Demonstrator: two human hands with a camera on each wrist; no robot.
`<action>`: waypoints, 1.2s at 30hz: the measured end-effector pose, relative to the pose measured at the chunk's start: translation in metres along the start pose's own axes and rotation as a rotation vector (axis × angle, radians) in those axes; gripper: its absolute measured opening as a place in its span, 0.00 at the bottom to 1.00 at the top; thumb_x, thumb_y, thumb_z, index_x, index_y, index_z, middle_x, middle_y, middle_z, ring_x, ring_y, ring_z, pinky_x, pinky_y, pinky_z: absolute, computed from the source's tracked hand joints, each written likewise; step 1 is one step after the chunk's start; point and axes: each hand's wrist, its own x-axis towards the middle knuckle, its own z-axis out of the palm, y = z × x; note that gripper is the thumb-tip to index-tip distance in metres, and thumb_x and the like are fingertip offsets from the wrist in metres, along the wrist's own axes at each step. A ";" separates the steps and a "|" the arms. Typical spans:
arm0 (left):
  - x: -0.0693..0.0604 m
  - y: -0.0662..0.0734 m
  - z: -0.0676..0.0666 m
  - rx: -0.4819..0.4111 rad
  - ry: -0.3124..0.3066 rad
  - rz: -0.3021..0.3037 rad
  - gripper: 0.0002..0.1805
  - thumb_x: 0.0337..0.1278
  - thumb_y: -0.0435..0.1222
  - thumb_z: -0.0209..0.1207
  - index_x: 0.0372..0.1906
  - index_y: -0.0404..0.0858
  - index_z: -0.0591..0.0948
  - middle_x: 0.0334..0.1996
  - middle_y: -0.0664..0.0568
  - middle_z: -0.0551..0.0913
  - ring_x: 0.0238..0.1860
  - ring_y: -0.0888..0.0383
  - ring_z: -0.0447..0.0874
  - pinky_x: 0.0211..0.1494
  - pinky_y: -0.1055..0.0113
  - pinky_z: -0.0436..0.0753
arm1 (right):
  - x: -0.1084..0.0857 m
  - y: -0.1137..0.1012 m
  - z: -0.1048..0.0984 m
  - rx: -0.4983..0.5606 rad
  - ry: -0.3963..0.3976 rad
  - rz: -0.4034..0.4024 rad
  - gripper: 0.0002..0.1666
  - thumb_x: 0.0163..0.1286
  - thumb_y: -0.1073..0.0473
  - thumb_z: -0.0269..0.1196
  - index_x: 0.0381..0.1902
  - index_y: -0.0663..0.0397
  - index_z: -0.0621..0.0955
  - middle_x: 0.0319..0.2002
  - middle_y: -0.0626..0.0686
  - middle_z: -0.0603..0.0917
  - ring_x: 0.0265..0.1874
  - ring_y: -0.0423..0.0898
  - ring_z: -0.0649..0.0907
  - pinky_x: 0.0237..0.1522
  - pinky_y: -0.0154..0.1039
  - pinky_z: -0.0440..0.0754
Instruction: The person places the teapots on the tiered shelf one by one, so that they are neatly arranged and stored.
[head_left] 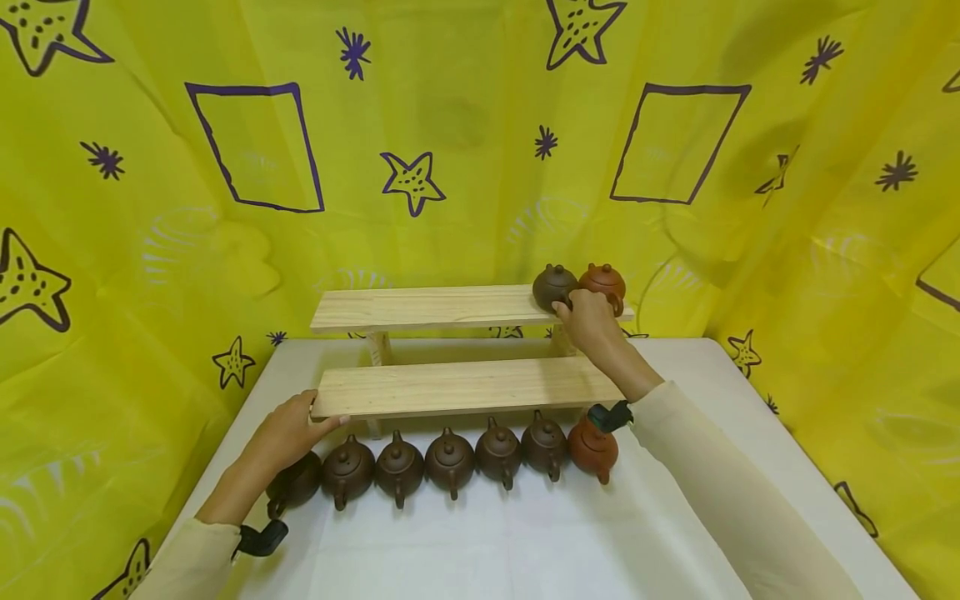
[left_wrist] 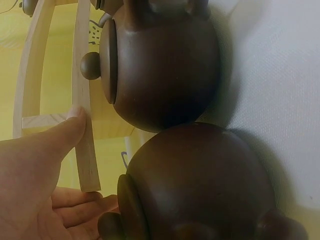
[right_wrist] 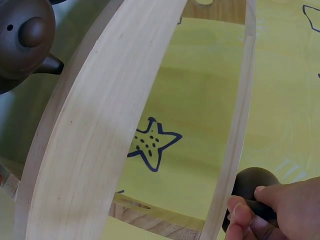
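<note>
Right hand: about 3 o'clock from the middle of the head view, fingers and thumb pinching the handle of the dark grey-brown teapot.
Dark grey-brown teapot: at 3 o'clock, at the right part of the upper shelf; whether its full weight rests there I cannot tell.
Left hand: at 8 o'clock, grasping the left end of the lower shelf, thumb along the front edge, fingers bent round the end.
Upper red teapot: just beside the dark one, on its 3 o'clock side, upright on the same shelf, its handle toward 5 o'clock.
Brown teapots: six in a row in front of the lower shelf, from between 7 and 8 o'clock round past 6, spouts toward 12, handles toward 6; the leftmost is partly hidden by the left hand.
Lower red teapot: ends that row, between 4 and 5 o'clock, partly covered by the right wrist's black strap.
Table: white, under the row, reaching down to 6 o'clock.
Backdrop: yellow cloth with purple stars and frames, filling 10 through 2 o'clock.
</note>
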 end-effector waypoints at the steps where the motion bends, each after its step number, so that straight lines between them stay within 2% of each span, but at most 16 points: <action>1: 0.000 0.000 0.000 0.001 0.003 0.003 0.47 0.71 0.54 0.64 0.70 0.15 0.66 0.62 0.19 0.76 0.60 0.26 0.79 0.60 0.34 0.78 | 0.000 0.000 -0.001 -0.001 -0.003 0.005 0.24 0.83 0.55 0.58 0.26 0.64 0.76 0.21 0.55 0.71 0.20 0.52 0.75 0.22 0.39 0.68; 5: 0.000 -0.001 0.000 0.004 0.010 0.008 0.47 0.71 0.54 0.64 0.69 0.15 0.66 0.61 0.19 0.76 0.59 0.27 0.79 0.60 0.35 0.78 | -0.001 0.001 -0.003 0.005 -0.017 0.018 0.28 0.83 0.52 0.58 0.21 0.59 0.74 0.18 0.52 0.69 0.17 0.50 0.74 0.20 0.39 0.67; 9: -0.002 0.000 -0.001 0.004 0.007 -0.001 0.47 0.71 0.54 0.64 0.70 0.15 0.66 0.62 0.19 0.76 0.60 0.26 0.78 0.60 0.34 0.78 | -0.006 0.003 -0.006 0.006 -0.030 0.016 0.34 0.82 0.46 0.60 0.14 0.53 0.69 0.13 0.47 0.63 0.11 0.44 0.67 0.18 0.37 0.63; 15: -0.004 0.001 -0.003 0.004 0.009 -0.006 0.47 0.71 0.54 0.64 0.70 0.15 0.66 0.62 0.19 0.75 0.61 0.25 0.77 0.61 0.34 0.77 | -0.027 0.012 -0.015 0.031 -0.036 -0.015 0.39 0.81 0.45 0.61 0.09 0.49 0.63 0.10 0.42 0.56 0.11 0.39 0.58 0.17 0.36 0.59; 18: -0.005 0.002 -0.003 0.008 0.009 -0.003 0.47 0.71 0.54 0.64 0.70 0.16 0.66 0.62 0.19 0.75 0.61 0.25 0.77 0.61 0.34 0.77 | -0.044 0.020 -0.016 0.035 -0.052 -0.020 0.37 0.80 0.48 0.62 0.10 0.49 0.64 0.12 0.43 0.57 0.13 0.40 0.58 0.18 0.35 0.57; 20: -0.004 0.002 -0.003 0.009 0.009 -0.001 0.47 0.71 0.54 0.64 0.70 0.16 0.66 0.62 0.19 0.75 0.61 0.25 0.77 0.62 0.34 0.77 | -0.058 0.027 -0.014 0.022 -0.070 -0.022 0.34 0.79 0.50 0.62 0.12 0.51 0.68 0.13 0.43 0.59 0.14 0.41 0.61 0.18 0.35 0.59; 24: -0.002 0.001 -0.002 0.010 0.006 0.001 0.46 0.71 0.54 0.64 0.69 0.15 0.67 0.62 0.19 0.76 0.61 0.25 0.78 0.61 0.34 0.77 | -0.089 0.039 -0.006 -0.003 -0.103 -0.009 0.27 0.79 0.49 0.63 0.21 0.60 0.79 0.15 0.48 0.69 0.16 0.44 0.70 0.19 0.37 0.66; 26: -0.001 0.000 -0.002 0.008 0.008 0.006 0.46 0.71 0.54 0.64 0.68 0.15 0.67 0.61 0.19 0.76 0.60 0.26 0.79 0.60 0.34 0.78 | -0.106 0.045 0.000 -0.006 -0.121 0.004 0.26 0.78 0.48 0.64 0.25 0.61 0.81 0.16 0.49 0.72 0.17 0.46 0.72 0.20 0.38 0.69; 30: 0.000 0.000 -0.001 0.011 0.013 0.015 0.45 0.71 0.53 0.65 0.67 0.14 0.68 0.60 0.19 0.77 0.59 0.26 0.79 0.60 0.34 0.78 | -0.139 0.056 0.011 0.000 -0.177 0.054 0.26 0.77 0.45 0.66 0.26 0.60 0.81 0.17 0.49 0.75 0.18 0.46 0.74 0.21 0.39 0.70; 34: -0.002 0.001 0.000 0.012 0.009 0.017 0.45 0.71 0.52 0.64 0.68 0.14 0.67 0.60 0.19 0.77 0.59 0.26 0.79 0.60 0.34 0.78 | -0.166 0.064 0.019 -0.014 -0.235 0.106 0.30 0.75 0.40 0.67 0.36 0.65 0.81 0.27 0.57 0.85 0.22 0.47 0.79 0.24 0.41 0.75; 36: -0.002 0.001 0.000 0.011 0.008 0.016 0.45 0.72 0.52 0.64 0.68 0.14 0.67 0.60 0.19 0.77 0.60 0.26 0.79 0.60 0.34 0.78 | -0.176 0.067 0.022 -0.016 -0.256 0.128 0.31 0.75 0.39 0.67 0.38 0.67 0.81 0.29 0.59 0.86 0.23 0.48 0.80 0.24 0.42 0.76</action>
